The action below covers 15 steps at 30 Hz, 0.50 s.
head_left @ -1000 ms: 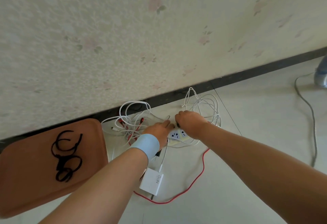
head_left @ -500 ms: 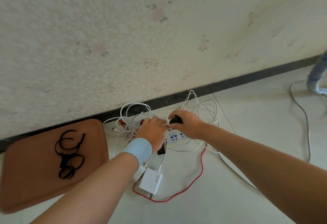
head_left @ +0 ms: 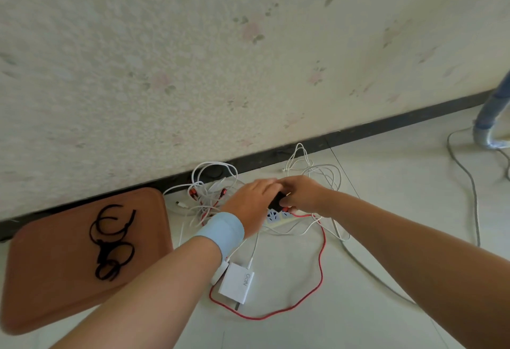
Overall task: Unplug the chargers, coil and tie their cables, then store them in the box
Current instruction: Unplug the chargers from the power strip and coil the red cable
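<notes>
— Where is the charger now?
— The black charger (head_left: 276, 202) is up off the power strip (head_left: 271, 215), its metal prongs showing bare, just above the sockets. The right hand (head_left: 306, 194) has it: that grip is pinched round the charger's body.
— And the left hand (head_left: 254, 202)?
— It reaches in to the same spot, fingers blurred against the right hand's. Whether that grip closes on the charger or only touches it, I cannot tell.
— So the step is freeing this one and gathering its lead?
— I judge so. The red cable (head_left: 321, 252) seems to run from it, looping over the floor (head_left: 386, 210) past the white charger (head_left: 236, 284). To do it well: hold the charger firm in one hand, gather the cable with the other in short pulls, and lift it clear of the white cables (head_left: 209, 191) near the wall (head_left: 248, 73), not tug through them.
— Snags?
— The red loop runs close round the white charger, so a hard pull may drag that along. Coil in even loops, then take one of the black ties (head_left: 110, 241) lying on the brown tray (head_left: 41, 266) to the left, which I take for the box
</notes>
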Motion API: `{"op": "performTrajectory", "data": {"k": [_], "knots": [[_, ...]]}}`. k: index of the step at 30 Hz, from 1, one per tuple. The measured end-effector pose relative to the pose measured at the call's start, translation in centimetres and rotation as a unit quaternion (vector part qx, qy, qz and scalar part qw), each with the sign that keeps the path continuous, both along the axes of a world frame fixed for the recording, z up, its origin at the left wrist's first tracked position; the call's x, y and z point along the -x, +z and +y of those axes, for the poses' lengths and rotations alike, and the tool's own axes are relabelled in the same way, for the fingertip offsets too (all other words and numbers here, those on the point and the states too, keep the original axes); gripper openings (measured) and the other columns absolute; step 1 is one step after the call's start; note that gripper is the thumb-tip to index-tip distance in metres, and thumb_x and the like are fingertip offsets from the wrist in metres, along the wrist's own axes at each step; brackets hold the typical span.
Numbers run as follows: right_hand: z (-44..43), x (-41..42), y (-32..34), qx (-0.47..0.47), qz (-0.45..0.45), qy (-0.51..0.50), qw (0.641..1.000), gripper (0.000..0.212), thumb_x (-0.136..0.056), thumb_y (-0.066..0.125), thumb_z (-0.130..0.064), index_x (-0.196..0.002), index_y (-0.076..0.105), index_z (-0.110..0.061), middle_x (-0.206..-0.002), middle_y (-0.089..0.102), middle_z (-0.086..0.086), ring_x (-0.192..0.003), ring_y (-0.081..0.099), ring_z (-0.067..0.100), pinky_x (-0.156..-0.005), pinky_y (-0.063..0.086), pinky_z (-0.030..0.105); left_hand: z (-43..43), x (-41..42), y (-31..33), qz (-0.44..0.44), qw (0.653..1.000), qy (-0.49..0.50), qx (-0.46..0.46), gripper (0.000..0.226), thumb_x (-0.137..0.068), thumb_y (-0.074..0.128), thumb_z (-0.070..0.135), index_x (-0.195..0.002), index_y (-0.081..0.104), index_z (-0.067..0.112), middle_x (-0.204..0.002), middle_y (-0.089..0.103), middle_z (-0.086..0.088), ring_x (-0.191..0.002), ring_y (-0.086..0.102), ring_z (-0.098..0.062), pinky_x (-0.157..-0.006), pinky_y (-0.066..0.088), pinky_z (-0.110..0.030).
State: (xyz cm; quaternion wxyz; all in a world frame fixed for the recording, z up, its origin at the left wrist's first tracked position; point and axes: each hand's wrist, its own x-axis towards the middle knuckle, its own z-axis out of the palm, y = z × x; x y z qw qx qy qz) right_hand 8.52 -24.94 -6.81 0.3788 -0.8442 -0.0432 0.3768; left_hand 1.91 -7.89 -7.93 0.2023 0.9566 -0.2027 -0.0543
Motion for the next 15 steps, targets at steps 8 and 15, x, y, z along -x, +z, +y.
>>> {"op": "performTrajectory", "data": {"k": [8,15], "knots": [[-4.1,-0.8,1.1,0.149,0.062,-0.063,0.985,0.037,-0.090,0.041,0.012,-0.072,0.070,-0.001,-0.067,0.073,0.010,-0.053,0.069,0.020,-0.052,0.056,0.029,-1.2,-1.2,-2.7,0.167,0.977,-0.014,-0.130,0.047,-0.096,0.054,0.016,-0.142,0.043,0.021,-0.142,0.042,-0.004,-0.126,0.044,-0.029,-0.102,0.040,-0.039],[-6.6,1.8,0.1,0.399,0.010,0.175,0.900,0.023,-0.099,0.043,-0.003,-0.105,0.065,0.000,-0.124,0.064,0.011,-0.111,0.065,0.025,-0.077,0.055,0.024,-2.3,-2.3,-2.4,0.068,0.981,0.003,-0.182,0.033,-0.090,0.058,0.011,-0.122,0.060,0.018,-0.120,0.050,-0.006,-0.114,0.045,-0.028,-0.089,0.037,-0.034]]}}
